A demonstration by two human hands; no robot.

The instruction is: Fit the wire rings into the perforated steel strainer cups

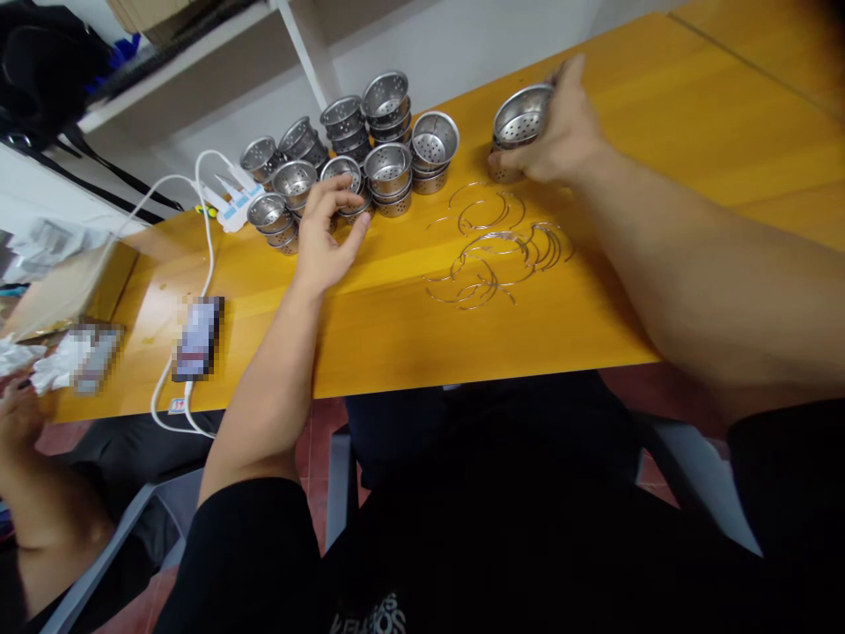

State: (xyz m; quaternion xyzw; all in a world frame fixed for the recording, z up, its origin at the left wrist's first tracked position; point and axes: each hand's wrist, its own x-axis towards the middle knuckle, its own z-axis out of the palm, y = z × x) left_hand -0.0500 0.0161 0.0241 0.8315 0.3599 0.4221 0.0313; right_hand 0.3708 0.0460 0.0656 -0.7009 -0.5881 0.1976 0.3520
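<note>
My right hand (561, 136) is wrapped round a short stack of perforated metal strainer cups (518, 123) at the back right of the table. Thumb and fingers grip it from the right side. My left hand (330, 233) is open, its fingers parted and slightly bent, in front of a perforated cup (341, 172) on one of the stacks. Whether its fingertips touch that cup I cannot tell. More stacked cups (387, 172) stand in rows around it. Several thin curved metal wires (502, 246) lie loosely between my two hands.
A white power strip (238, 207) with cables lies left of the cups. A phone (198, 339) on a cable rests near the table's front edge. Further left are a cardboard box (79, 282) and another person's hand (19, 414). A shelf (178, 66) stands behind the table (396, 335).
</note>
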